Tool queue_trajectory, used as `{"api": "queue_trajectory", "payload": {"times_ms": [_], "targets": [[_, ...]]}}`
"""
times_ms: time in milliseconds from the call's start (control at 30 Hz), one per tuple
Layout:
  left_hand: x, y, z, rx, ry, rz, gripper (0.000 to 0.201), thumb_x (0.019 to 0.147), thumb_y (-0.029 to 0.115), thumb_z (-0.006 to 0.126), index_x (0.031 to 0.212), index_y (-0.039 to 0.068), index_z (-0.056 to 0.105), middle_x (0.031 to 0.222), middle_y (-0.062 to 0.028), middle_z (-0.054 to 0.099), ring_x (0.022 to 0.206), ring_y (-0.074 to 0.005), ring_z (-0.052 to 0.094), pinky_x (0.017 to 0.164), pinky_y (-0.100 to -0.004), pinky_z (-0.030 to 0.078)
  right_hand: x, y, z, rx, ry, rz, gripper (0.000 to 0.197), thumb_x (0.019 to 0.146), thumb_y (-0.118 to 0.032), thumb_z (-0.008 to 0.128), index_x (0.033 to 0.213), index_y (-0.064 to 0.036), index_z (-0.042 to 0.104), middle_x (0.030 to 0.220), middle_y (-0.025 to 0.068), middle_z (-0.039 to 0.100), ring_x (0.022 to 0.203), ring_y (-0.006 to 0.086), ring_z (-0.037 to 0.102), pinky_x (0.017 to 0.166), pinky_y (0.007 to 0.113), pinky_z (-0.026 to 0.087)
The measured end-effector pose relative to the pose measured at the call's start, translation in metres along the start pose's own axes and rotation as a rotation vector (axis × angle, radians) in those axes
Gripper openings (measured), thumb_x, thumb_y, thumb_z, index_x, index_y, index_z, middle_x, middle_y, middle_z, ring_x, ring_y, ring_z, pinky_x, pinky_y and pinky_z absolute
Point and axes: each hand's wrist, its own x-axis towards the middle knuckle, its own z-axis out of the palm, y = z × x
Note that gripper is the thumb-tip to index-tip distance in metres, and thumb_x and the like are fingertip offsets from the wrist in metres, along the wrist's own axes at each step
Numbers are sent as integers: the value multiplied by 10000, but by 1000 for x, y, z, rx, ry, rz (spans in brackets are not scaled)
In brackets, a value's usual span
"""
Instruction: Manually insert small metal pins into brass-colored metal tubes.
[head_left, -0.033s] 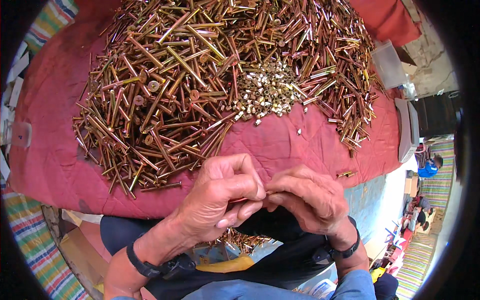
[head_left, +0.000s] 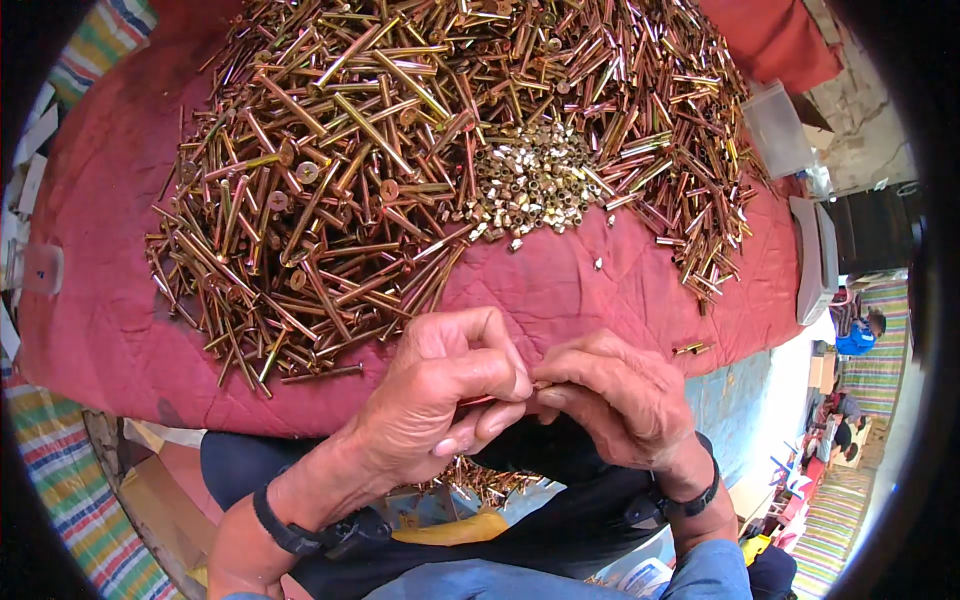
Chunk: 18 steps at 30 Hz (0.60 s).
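Observation:
My left hand [head_left: 440, 385] and my right hand [head_left: 625, 400] meet at the fingertips in front of me, just over the near edge of a red quilted cloth [head_left: 100, 330]. Both are closed in a pinch. Whatever sits between the fingers is too covered to name. Beyond them, on the left, lies a heap of long brassy flat-head bolts [head_left: 300, 200] with cross recesses. A cluster of small shiny nuts [head_left: 540, 180] rests in the middle. To its right is a pile of thin brassy metal sleeves [head_left: 690, 170].
Loose sleeves [head_left: 692, 349] lie near the cloth's right edge. A translucent plastic container [head_left: 778, 130] and a grey bin [head_left: 815, 260] stand at the right. Below my hands are more metal pieces [head_left: 485, 482] and a yellow bag [head_left: 450, 528]. People [head_left: 860, 335] sit farther off, right.

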Motion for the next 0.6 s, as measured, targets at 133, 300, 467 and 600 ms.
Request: {"api": "queue_trajectory", "payload": {"times_ms": [133, 300, 467, 600], "targets": [[0, -1, 6, 80, 1, 22, 84, 855, 6, 613, 811, 2, 542, 567, -83, 546, 357, -60, 375, 325, -218, 250, -2, -1, 3, -15, -21, 37, 185, 861, 54, 710, 1024, -5, 645, 886, 117, 639, 710, 279, 659, 574, 371, 531], [0, -7, 8, 138, -5, 91, 99, 841, -16, 618, 804, 5, 528, 548, -67, 510, 358, -64, 346, 328, -234, 244, -5, 0, -7, 50, -149, 148, 38, 920, -22, 664, 890, -4, 648, 712, 105, 564, 595, 269, 602, 495, 363, 440], [0, 0, 5, 36, 5, 24, 96, 849, 9, 623, 804, 9, 538, 566, -87, 549, 360, -58, 388, 324, -215, 259, -3, 0, -13, 188, 66, 197, 104, 909, -85, 703, 859, 1, 673, 712, 99, 622, 620, 250, 638, 527, 325, 466], [-1, 1, 3, 21, 8, 18, 104, 848, 4, 620, 795, 13, 531, 565, -91, 552, 344, -59, 380, 320, -214, 257, 6, -5, -6, 80, 112, 126, 209, 787, -43, 813, 967, 3, 719, 872, 117, 720, 759, 244, 723, 633, 315, 557]]}}
